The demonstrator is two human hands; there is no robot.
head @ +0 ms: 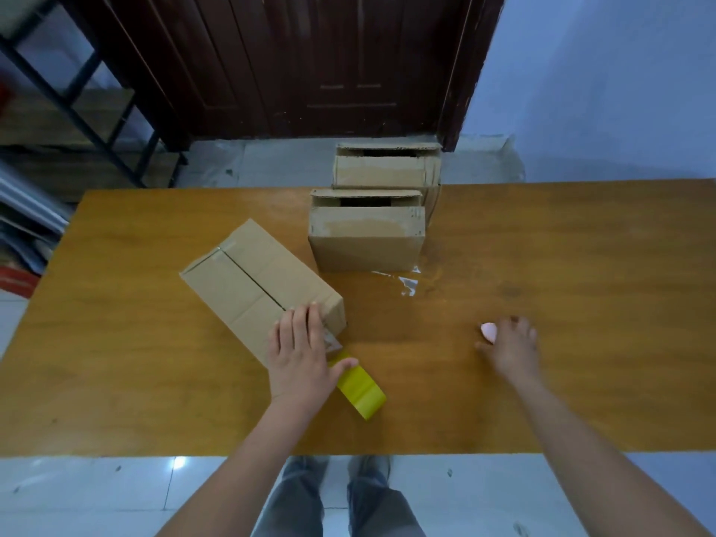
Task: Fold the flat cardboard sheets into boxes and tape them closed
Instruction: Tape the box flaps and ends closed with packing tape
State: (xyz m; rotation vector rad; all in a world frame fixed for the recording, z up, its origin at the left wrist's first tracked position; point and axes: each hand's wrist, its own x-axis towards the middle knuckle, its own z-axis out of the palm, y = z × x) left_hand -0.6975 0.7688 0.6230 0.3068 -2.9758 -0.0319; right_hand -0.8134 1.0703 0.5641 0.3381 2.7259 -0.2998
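- The left hand [298, 354] lies flat, fingers straight and together, pressing on the near end of a closed cardboard box [259, 284]; its thumb reaches out to the right and touches a yellow tape roll [360, 385].
- The right hand [511, 346] is well apart to the right, fingers spread and loosely bent over the desk [561, 265], with its fingertips at a small pink object [489, 331]; whether it grips that object cannot be told, as the hand is blurred.
- The closed cardboard box lies on the desk at a slant, its long seam running from upper left to lower right, with clear tape showing at the far end of the seam.
- The yellow tape roll stands on its edge just beside the box's near corner, and a short strip appears to run from the roll up to the box under the left hand.
- A second box [366, 236] stands upright behind, near the middle of the desk, its top flap partly open and showing a dark gap.
- A third box [387, 166] stands just behind the second one at the far edge of the desk, its top also gaping.
- A crumpled scrap of clear tape [407, 282] lies on the desk at the second box's near right corner.
- Beyond the desk are a dark wooden door [329, 63], a blue wall [620, 79] and a black metal shelf [77, 102] at the left.
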